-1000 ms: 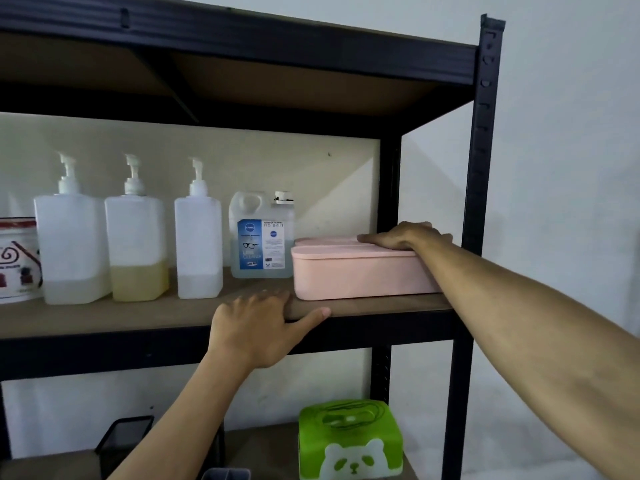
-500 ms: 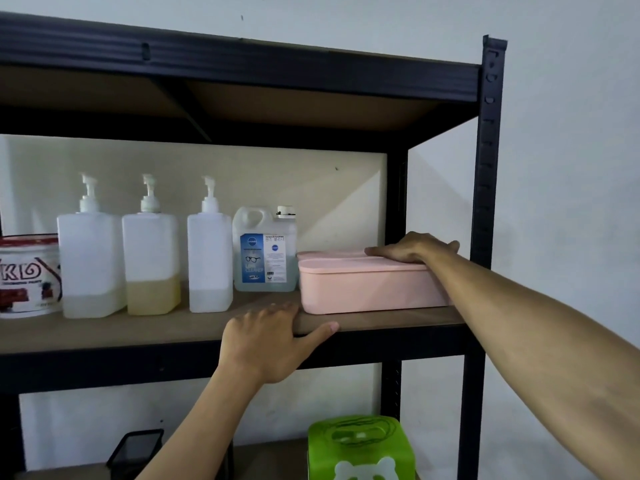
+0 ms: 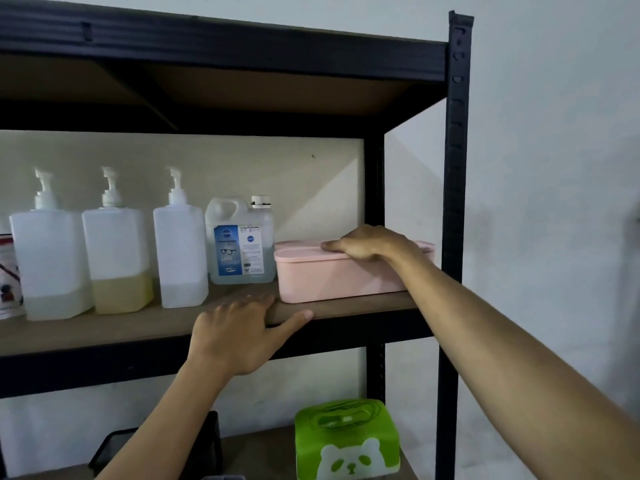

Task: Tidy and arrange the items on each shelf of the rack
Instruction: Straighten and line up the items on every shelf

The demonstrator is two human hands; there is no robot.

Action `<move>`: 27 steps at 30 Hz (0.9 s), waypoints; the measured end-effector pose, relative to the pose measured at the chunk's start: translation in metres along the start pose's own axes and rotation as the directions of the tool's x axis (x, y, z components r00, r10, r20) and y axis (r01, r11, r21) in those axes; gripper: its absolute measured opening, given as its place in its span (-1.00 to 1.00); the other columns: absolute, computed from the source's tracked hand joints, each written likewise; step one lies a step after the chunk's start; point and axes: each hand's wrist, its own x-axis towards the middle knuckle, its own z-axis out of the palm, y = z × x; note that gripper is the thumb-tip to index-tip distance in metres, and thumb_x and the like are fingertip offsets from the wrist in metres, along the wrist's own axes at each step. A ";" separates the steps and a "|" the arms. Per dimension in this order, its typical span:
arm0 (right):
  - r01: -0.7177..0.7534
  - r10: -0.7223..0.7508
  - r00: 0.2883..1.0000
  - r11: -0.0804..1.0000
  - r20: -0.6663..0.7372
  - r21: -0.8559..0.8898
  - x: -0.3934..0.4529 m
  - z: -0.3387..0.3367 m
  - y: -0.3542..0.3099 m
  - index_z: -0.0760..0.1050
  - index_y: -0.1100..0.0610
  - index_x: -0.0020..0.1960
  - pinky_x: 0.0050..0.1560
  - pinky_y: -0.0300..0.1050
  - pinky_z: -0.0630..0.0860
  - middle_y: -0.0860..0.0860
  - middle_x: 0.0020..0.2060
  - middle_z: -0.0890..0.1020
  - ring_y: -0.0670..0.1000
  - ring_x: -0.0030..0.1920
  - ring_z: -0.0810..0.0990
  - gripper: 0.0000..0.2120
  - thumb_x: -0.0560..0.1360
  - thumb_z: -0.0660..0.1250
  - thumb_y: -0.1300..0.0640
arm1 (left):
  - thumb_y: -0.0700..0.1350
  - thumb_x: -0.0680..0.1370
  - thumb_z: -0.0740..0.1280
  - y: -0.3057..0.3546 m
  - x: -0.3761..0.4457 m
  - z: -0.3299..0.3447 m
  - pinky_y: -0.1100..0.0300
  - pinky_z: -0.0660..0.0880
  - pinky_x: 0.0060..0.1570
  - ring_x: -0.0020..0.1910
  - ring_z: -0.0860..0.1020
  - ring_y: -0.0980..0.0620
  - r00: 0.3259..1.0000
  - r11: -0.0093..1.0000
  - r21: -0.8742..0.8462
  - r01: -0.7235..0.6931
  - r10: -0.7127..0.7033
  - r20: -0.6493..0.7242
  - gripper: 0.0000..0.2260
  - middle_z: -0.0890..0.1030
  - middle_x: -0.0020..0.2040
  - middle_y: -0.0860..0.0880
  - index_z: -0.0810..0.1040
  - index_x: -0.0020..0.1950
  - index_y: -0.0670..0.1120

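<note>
little changed from a moment ago — both hands in the same spots. right hand (image 3: pixel 363 244) pressed fingers-down on the pink lidded box (image 3: pixel 339 271), long axis along the shelf (image 3: pixel 104 330), at its right end. left hand (image 3: pixel 239 332) flat on the shelf edge — empty, farther from the box.

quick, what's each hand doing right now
Left hand: open, resting on the shelf edge.
Right hand: open, fingers lying on the pink box lid.

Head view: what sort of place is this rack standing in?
Probably a storage corner or utility room. A black metal rack with board shelves stands against a bare white wall, holding pump bottles, a lens cleaner jug and a pink lidded box.
</note>
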 end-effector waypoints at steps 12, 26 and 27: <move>-0.043 0.047 0.997 0.997 -0.058 0.065 0.004 -0.001 0.009 0.49 -0.01 0.39 0.37 0.26 0.38 0.05 0.40 0.51 0.22 0.34 0.50 -0.04 0.22 0.25 -0.63 | 0.65 0.32 -0.20 0.006 -0.002 -0.005 0.08 0.47 0.07 0.23 0.56 0.03 0.998 0.999 0.012 0.047 -0.047 0.044 -0.13 0.57 0.27 0.17 0.48 0.31 0.19; -0.036 0.040 0.996 0.998 -0.074 0.057 0.003 -0.001 0.008 0.48 -0.08 0.42 0.35 0.29 0.37 0.02 0.43 0.50 0.22 0.36 0.49 0.11 0.09 0.10 -0.74 | 0.61 0.38 -0.12 0.011 -0.004 -0.011 0.07 0.46 0.09 0.23 0.56 0.03 0.996 0.997 0.019 0.072 -0.073 0.056 -0.19 0.59 0.27 0.14 0.52 0.28 0.14; -0.018 0.022 0.997 0.999 -0.078 0.051 -0.002 -0.002 0.007 0.51 -0.08 0.40 0.36 0.31 0.37 0.03 0.43 0.51 0.23 0.36 0.49 0.16 0.07 0.02 -0.79 | 0.62 0.37 -0.12 0.012 -0.004 -0.011 0.07 0.46 0.10 0.22 0.56 0.03 0.995 0.997 0.018 0.076 -0.077 0.056 -0.19 0.59 0.27 0.14 0.53 0.27 0.14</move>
